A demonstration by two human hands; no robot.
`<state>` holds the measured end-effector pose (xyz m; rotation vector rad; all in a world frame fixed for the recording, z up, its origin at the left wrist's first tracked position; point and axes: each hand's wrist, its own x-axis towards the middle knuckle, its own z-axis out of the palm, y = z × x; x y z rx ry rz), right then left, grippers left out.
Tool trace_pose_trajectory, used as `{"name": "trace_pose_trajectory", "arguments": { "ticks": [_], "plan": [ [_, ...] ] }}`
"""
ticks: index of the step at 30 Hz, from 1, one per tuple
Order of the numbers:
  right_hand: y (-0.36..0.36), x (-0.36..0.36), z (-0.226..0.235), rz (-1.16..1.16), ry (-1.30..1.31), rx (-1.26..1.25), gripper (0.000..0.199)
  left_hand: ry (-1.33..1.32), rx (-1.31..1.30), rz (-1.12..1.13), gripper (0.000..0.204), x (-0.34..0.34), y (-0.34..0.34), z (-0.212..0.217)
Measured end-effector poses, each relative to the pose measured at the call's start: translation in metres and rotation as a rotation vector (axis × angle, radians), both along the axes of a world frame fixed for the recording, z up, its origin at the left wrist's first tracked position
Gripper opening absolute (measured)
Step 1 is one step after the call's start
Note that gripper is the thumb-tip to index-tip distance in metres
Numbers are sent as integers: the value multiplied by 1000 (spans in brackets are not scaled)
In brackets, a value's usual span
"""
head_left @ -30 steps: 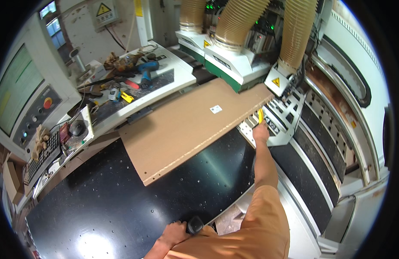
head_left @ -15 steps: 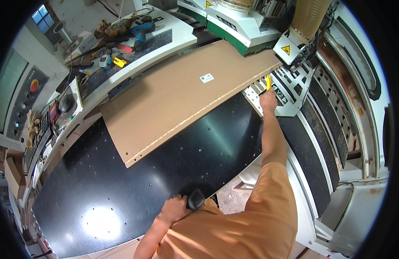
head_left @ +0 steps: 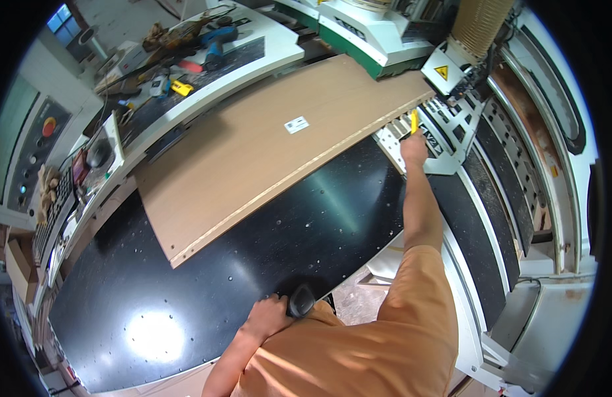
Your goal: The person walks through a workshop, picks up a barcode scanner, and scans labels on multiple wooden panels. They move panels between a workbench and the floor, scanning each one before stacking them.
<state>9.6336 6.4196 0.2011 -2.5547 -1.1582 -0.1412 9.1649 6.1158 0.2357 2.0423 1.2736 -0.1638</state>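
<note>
A long brown board (head_left: pixel 239 159) with a pale bare edge and a small white label (head_left: pixel 296 125) lies slantwise on the black worktable (head_left: pixel 206 291). My right hand (head_left: pixel 415 149) stretches out to the board's far right end, closed on a slim yellow tool (head_left: pixel 414 122); its exact kind I cannot make out. Beneath that hand is a white slotted machine plate (head_left: pixel 445 155). Near the table's front edge, close to my body, my left hand (head_left: pixel 267 315) is closed around a black handheld scanner (head_left: pixel 300 301) with a rounded head.
Beyond the board stands a green and white machine housing (head_left: pixel 372 40) with a ribbed hose (head_left: pixel 479 30). A cluttered side bench (head_left: pixel 273 53) holds several tools, including a yellow tape measure (head_left: pixel 182 88). A control panel (head_left: pixel 38 142) rises at far left; a keyboard (head_left: pixel 54 212) sits below.
The board has slid left and slightly toward me along the table. My right hand and the yellow tool have shifted slightly; my left hand stays nearly in place.
</note>
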Motion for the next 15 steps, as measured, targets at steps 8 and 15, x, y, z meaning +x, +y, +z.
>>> {"name": "trace_pose_trajectory", "arguments": {
  "ticks": [8, 15],
  "plan": [
    [8, 20, 3, -29, 34, 5, 34, 20, -2, 36, 43, 1, -1, 4],
    [7, 29, 1, -5, 60, 13, 38, 24, 6, 42, 43, 2, -3, 7]
  ]
}}
